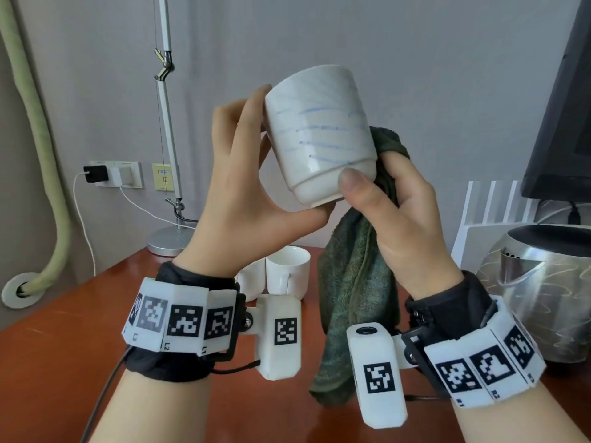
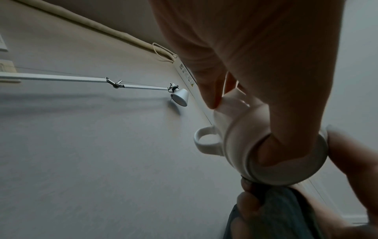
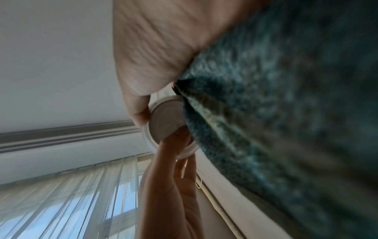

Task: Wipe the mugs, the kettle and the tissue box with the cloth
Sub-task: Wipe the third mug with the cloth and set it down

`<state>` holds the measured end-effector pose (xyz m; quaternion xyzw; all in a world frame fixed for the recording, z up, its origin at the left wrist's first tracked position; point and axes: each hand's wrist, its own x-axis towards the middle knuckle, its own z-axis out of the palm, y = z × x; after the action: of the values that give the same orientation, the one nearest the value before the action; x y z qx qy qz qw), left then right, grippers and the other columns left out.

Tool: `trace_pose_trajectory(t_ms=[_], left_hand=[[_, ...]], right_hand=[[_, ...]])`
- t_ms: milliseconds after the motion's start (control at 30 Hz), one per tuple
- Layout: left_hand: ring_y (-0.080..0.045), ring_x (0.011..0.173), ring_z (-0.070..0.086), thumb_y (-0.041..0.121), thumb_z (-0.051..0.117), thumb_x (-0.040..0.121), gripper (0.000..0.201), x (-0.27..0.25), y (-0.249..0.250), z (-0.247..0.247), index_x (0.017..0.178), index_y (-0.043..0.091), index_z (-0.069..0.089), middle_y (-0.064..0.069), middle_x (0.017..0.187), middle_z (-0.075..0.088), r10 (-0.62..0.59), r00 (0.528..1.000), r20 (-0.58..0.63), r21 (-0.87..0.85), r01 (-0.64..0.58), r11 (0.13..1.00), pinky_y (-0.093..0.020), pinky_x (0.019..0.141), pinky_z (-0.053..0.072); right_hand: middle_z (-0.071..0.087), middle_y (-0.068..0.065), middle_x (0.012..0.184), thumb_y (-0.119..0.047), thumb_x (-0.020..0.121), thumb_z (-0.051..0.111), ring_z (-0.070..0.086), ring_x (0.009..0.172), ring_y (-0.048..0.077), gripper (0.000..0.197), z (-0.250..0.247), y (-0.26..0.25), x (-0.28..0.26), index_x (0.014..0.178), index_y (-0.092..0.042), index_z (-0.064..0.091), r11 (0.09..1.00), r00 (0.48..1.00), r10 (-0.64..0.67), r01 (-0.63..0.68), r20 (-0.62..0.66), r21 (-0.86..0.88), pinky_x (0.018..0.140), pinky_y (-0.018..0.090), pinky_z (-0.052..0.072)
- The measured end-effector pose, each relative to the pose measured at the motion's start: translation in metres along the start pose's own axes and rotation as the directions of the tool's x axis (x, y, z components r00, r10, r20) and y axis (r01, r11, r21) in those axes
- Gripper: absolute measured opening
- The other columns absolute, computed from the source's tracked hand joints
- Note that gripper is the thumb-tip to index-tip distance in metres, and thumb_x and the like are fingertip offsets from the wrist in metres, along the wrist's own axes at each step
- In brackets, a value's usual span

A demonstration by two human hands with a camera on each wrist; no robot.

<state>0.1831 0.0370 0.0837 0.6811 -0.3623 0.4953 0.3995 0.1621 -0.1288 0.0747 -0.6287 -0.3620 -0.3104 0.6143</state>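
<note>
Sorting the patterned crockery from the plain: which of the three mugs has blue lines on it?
The mug held up between both hands, against the green cloth; the two mugs on the table are plain white.

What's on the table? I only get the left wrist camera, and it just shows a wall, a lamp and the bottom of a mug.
Observer: Two plain white mugs stand side by side on the red-brown table, under the held mug.
Operator: Is the kettle there too?
Observer: Yes, a shiny steel kettle stands at the right edge of the head view.
Operator: Does the mug being held have a picture on it?
Observer: No picture. It has faint blue lines running across its side.
</note>
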Motion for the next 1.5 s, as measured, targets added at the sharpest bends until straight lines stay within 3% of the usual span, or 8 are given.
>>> trace_pose_trajectory(t_ms=[100, 367, 533, 633, 767, 1067, 1300, 1500], left_hand=[[-0.018, 0.126, 0.042, 0.016, 0.09, 0.065, 0.1, -0.002, -0.002, 0.002, 0.144, -0.005, 0.033, 0.002, 0.122, 0.03, -0.032, 0.999, 0.044, -0.038, 0.033, 0.999, -0.026, 0.105, 0.045], [-0.008, 0.121, 0.046, 0.035, 0.092, 0.061, 0.094, -0.004, -0.002, -0.003, 0.14, 0.012, 0.045, 0.012, 0.117, 0.035, -0.073, 0.995, 0.072, -0.077, 0.078, 0.994, -0.022, 0.102, 0.046], [-0.005, 0.118, 0.05, 0.037, 0.094, 0.056, 0.094, -0.003, -0.007, -0.012, 0.134, 0.013, 0.048, 0.013, 0.117, 0.038, -0.085, 0.996, 0.015, -0.063, 0.085, 0.994, -0.025, 0.1, 0.049], [-0.002, 0.117, 0.049, 0.037, 0.096, 0.054, 0.095, -0.005, -0.017, -0.017, 0.133, 0.014, 0.048, 0.015, 0.117, 0.037, -0.097, 0.994, -0.045, -0.042, 0.095, 0.995, -0.021, 0.099, 0.048], [-0.003, 0.119, 0.05, 0.041, 0.093, 0.054, 0.093, -0.006, -0.023, -0.024, 0.132, 0.02, 0.047, 0.018, 0.118, 0.038, -0.136, 0.986, -0.094, -0.035, 0.133, 0.991, -0.014, 0.097, 0.046], [-0.003, 0.11, 0.051, 0.046, 0.084, 0.056, 0.088, -0.001, -0.016, -0.027, 0.131, 0.012, 0.053, 0.017, 0.111, 0.038, -0.089, 0.994, -0.063, 0.04, 0.092, 0.995, -0.012, 0.095, 0.046], [-0.006, 0.115, 0.049, 0.037, 0.096, 0.051, 0.096, -0.001, -0.019, -0.032, 0.132, 0.013, 0.051, 0.018, 0.112, 0.037, -0.088, 0.994, -0.069, 0.09, 0.094, 0.991, -0.016, 0.099, 0.047], [-0.004, 0.11, 0.049, 0.04, 0.09, 0.058, 0.089, -0.001, -0.016, -0.029, 0.131, 0.007, 0.052, 0.016, 0.111, 0.036, -0.061, 0.996, -0.061, 0.076, 0.065, 0.995, -0.015, 0.098, 0.046]], right_hand=[[0.059, -0.02, 0.074, -0.04, 0.079, 0.062, 0.055, 0.075, -0.001, 0.021, -0.002, 0.003, 0.001, 0.083, -0.019, 0.06, 1.0, 0.999, 0.001, 0.0, -0.043, 0.026, 0.069, 0.012, 0.042], [0.053, -0.022, 0.063, -0.045, 0.076, 0.062, 0.048, 0.064, -0.004, 0.025, -0.003, 0.007, 0.002, 0.073, -0.021, 0.056, 0.999, 0.997, 0.007, -0.01, -0.076, -0.033, 0.062, 0.009, 0.038], [0.062, -0.012, 0.108, -0.065, 0.077, 0.062, 0.055, 0.102, -0.005, 0.041, -0.006, 0.011, 0.001, 0.101, -0.032, 0.059, 0.993, 0.999, -0.043, 0.045, 0.019, -0.111, 0.088, 0.013, 0.041], [0.053, 0.01, 0.112, -0.038, 0.092, 0.053, 0.052, 0.102, 0.002, 0.025, -0.004, 0.015, -0.001, 0.105, -0.018, 0.062, 0.896, 0.953, -0.295, 0.253, -0.066, -0.365, 0.089, 0.016, 0.039], [0.039, 0.002, 0.093, -0.001, 0.088, 0.044, 0.04, 0.063, 0.021, 0.018, -0.003, 0.019, -0.002, 0.083, -0.017, 0.052, 0.594, 0.803, -0.589, 0.505, 0.089, -0.627, 0.051, 0.032, 0.036], [0.042, 0.003, 0.104, -0.01, 0.083, 0.044, 0.042, 0.068, 0.02, 0.028, 0.009, 0.012, -0.004, 0.102, -0.028, 0.05, 0.42, 0.826, -0.454, 0.53, 0.335, -0.737, 0.048, 0.024, 0.036], [0.046, 0.008, 0.099, -0.01, 0.085, 0.044, 0.042, 0.065, 0.021, 0.016, -0.002, 0.017, -0.002, 0.091, -0.024, 0.048, 0.443, 0.841, -0.516, 0.424, 0.162, -0.79, 0.043, 0.029, 0.039], [0.053, 0.013, 0.095, -0.008, 0.083, 0.046, 0.041, 0.061, 0.022, 0.017, 0.013, 0.017, -0.008, 0.079, -0.014, 0.062, 0.446, 0.836, -0.485, 0.489, 0.257, -0.75, 0.047, 0.023, 0.034]])
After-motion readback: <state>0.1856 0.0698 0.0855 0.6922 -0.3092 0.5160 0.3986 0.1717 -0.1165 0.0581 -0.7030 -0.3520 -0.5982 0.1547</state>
